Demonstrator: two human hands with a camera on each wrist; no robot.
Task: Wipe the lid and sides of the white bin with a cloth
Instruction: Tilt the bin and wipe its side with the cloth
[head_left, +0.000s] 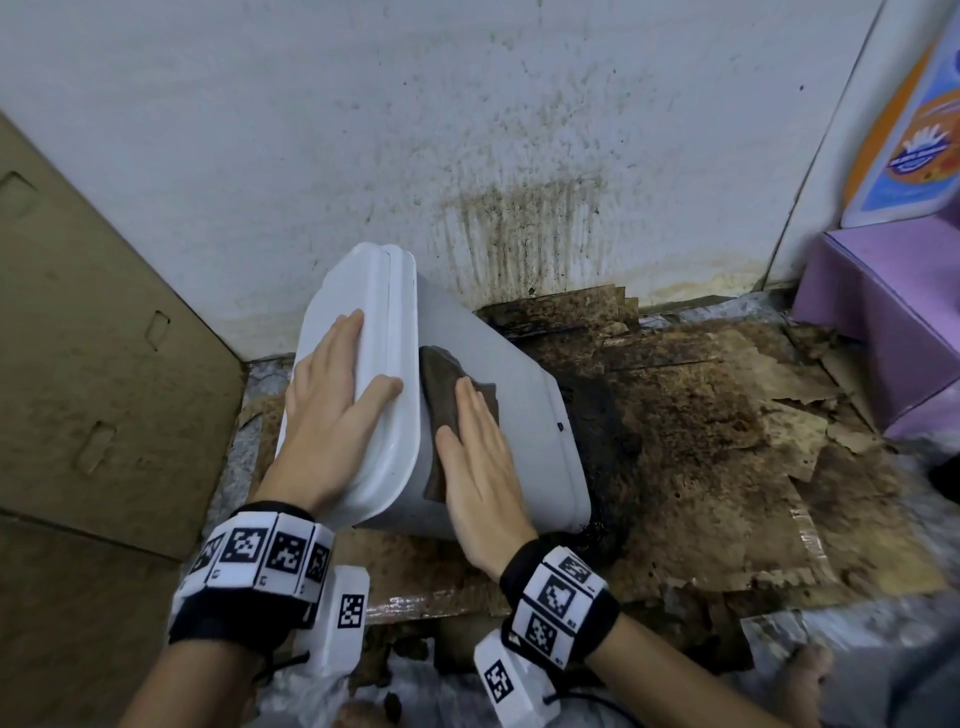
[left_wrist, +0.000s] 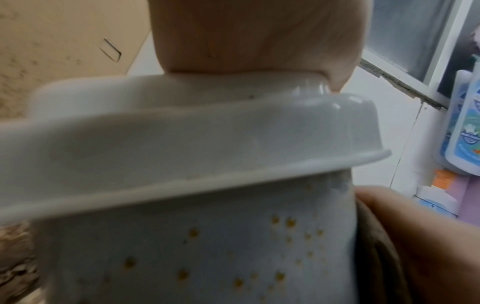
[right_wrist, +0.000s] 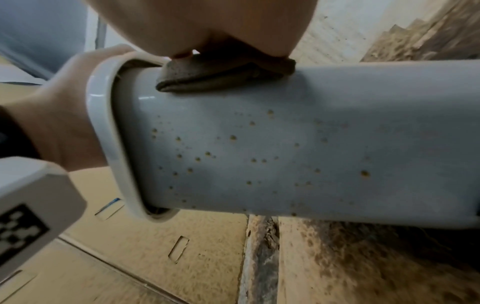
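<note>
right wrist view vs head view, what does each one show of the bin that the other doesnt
Only the right wrist view shows the brownish spots speckling the bin's near side, which the head view cannot see.

Only the head view shows the left hand pressed flat on the lid, the bin tilted over, and the stained wall behind.

Both show the white bin, and the right hand pressing the dark cloth flat against the bin's upper side just below the lid's rim.
</note>
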